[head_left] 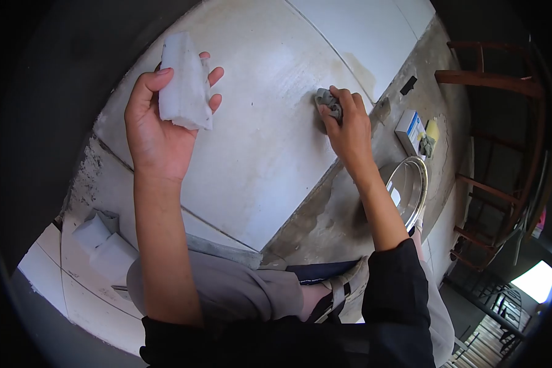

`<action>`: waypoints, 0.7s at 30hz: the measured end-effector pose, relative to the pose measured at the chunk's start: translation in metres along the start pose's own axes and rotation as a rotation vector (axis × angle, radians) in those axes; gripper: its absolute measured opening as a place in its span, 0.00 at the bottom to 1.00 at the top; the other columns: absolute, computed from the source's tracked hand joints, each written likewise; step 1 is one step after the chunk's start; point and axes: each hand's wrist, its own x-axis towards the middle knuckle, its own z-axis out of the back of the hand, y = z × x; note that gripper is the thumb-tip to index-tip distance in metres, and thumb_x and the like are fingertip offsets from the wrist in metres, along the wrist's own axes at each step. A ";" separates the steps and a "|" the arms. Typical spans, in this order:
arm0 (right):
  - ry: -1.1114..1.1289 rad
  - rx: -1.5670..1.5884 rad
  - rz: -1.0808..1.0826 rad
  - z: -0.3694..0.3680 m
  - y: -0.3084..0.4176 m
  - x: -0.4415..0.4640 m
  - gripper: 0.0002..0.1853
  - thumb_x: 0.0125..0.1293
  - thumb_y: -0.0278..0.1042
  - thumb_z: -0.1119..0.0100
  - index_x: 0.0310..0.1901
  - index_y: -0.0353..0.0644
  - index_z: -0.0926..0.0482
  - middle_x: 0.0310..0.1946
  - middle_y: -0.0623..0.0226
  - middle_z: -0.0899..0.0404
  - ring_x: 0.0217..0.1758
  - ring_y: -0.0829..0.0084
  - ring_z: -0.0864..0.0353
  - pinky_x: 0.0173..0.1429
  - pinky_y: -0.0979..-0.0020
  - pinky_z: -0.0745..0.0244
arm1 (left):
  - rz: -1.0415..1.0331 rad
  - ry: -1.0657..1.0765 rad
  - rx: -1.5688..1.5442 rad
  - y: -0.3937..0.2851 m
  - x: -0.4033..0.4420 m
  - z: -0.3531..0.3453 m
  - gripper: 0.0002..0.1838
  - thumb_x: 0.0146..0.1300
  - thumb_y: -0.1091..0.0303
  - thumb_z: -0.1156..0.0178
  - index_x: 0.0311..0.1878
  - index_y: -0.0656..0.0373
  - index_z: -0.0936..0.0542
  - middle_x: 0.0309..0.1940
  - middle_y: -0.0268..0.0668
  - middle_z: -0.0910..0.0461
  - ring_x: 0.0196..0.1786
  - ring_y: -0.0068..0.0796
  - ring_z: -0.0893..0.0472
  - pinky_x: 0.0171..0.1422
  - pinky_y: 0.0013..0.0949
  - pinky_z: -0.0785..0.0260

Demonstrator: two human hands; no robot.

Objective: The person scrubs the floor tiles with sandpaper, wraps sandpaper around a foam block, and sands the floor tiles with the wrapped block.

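My left hand (159, 138) is raised above the tiled floor, its thumb and fingers closed around a white foam-like block (183, 86) with ragged edges. Farther right, my right hand (351, 126) grips a crumpled grey rag-like wad (330, 103) against a large white tile (260, 135). The tile is smudged and wet-looking near the wad. Part of the wad is hidden under my fingers.
A round metal basin (424, 184) stands beside my right forearm. Past it are a white-and-blue box (406, 132), a yellow item (433, 130) and a small black piece (408, 85). White blocks (113, 251) lie at lower left; wooden furniture (490, 80) stands at right.
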 end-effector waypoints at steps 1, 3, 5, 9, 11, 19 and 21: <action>0.007 -0.021 -0.026 0.002 0.004 0.000 0.19 0.64 0.31 0.36 0.55 0.38 0.24 0.42 0.47 0.26 0.38 0.46 0.20 0.42 0.53 0.23 | -0.002 0.004 -0.005 0.000 0.001 0.000 0.32 0.61 0.57 0.43 0.66 0.67 0.29 0.59 0.47 0.22 0.63 0.48 0.22 0.57 0.43 0.27; 0.073 -0.002 -0.028 0.002 0.022 -0.019 0.19 0.63 0.30 0.36 0.55 0.38 0.24 0.41 0.48 0.27 0.39 0.47 0.20 0.42 0.54 0.22 | -0.009 0.007 -0.012 -0.001 0.003 0.001 0.32 0.61 0.58 0.43 0.66 0.67 0.29 0.60 0.48 0.22 0.63 0.49 0.22 0.56 0.43 0.26; 0.245 0.054 0.043 0.002 0.054 -0.071 0.21 0.62 0.29 0.34 0.57 0.38 0.24 0.41 0.50 0.27 0.41 0.49 0.20 0.44 0.56 0.23 | -0.016 0.005 -0.016 -0.001 0.003 -0.001 0.32 0.61 0.58 0.42 0.66 0.67 0.29 0.60 0.48 0.23 0.63 0.49 0.22 0.56 0.43 0.26; 0.339 0.084 0.145 0.004 0.052 -0.093 0.25 0.60 0.27 0.32 0.60 0.39 0.26 0.41 0.52 0.28 0.41 0.51 0.21 0.45 0.58 0.24 | 0.004 0.011 -0.007 0.001 0.002 0.001 0.32 0.61 0.58 0.42 0.66 0.67 0.29 0.60 0.47 0.22 0.63 0.49 0.22 0.56 0.43 0.26; 0.216 0.022 0.025 0.010 0.033 -0.057 0.21 0.62 0.28 0.34 0.57 0.38 0.24 0.41 0.51 0.26 0.41 0.49 0.21 0.44 0.56 0.24 | 0.014 0.004 0.001 0.002 0.000 0.000 0.32 0.61 0.58 0.42 0.66 0.66 0.29 0.60 0.47 0.22 0.63 0.49 0.22 0.57 0.43 0.26; 0.353 0.074 0.107 0.007 0.063 -0.104 0.25 0.60 0.28 0.33 0.59 0.38 0.26 0.42 0.50 0.28 0.41 0.47 0.21 0.45 0.56 0.23 | -0.010 0.013 -0.011 0.000 0.002 -0.001 0.32 0.61 0.57 0.42 0.66 0.66 0.29 0.60 0.47 0.22 0.62 0.48 0.22 0.57 0.42 0.26; 0.353 0.065 0.137 0.006 0.058 -0.107 0.25 0.59 0.26 0.32 0.59 0.38 0.25 0.42 0.51 0.28 0.41 0.50 0.21 0.45 0.58 0.23 | 0.000 0.013 -0.002 0.002 0.001 0.001 0.32 0.61 0.57 0.42 0.66 0.66 0.29 0.60 0.47 0.22 0.62 0.48 0.21 0.57 0.42 0.26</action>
